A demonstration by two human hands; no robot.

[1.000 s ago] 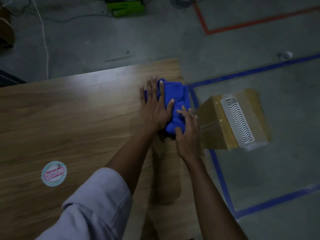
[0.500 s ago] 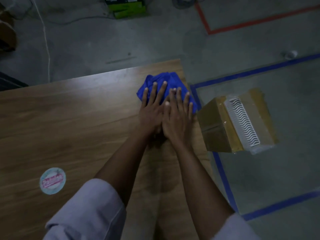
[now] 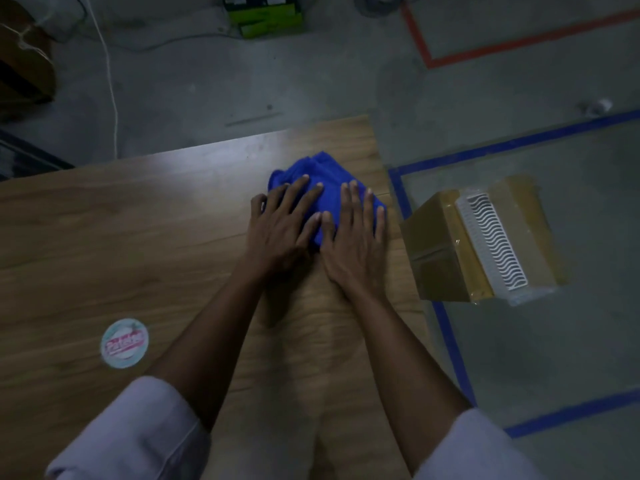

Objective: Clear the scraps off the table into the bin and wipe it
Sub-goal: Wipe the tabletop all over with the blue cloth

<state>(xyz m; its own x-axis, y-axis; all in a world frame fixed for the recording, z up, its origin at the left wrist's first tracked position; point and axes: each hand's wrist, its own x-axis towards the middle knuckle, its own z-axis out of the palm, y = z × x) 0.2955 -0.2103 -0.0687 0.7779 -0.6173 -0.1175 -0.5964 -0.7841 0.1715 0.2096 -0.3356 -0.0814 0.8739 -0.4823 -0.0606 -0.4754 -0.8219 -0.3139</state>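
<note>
A crumpled blue cloth [image 3: 323, 171] lies near the far right corner of the wooden table [image 3: 138, 237]. My left hand [image 3: 282, 226] presses flat on its left part, fingers spread. Beside it my right hand [image 3: 353, 237] presses flat on the cloth's right part, close to the table's right edge. Both palms cover much of the cloth. On the floor to the right of the table stands a brown box-shaped bin [image 3: 478, 240] with a white slotted panel on top. No scraps show on the table.
A round pink-and-white sticker [image 3: 124, 342] sits on the table at the near left. Blue tape lines [image 3: 450, 341] mark the floor around the bin, red tape further back. A green box [image 3: 266, 15] and white cables lie on the floor beyond the table.
Both hands went from bunching the cloth to lying flat on it side by side, and the cloth slid away from me toward the far right corner.
</note>
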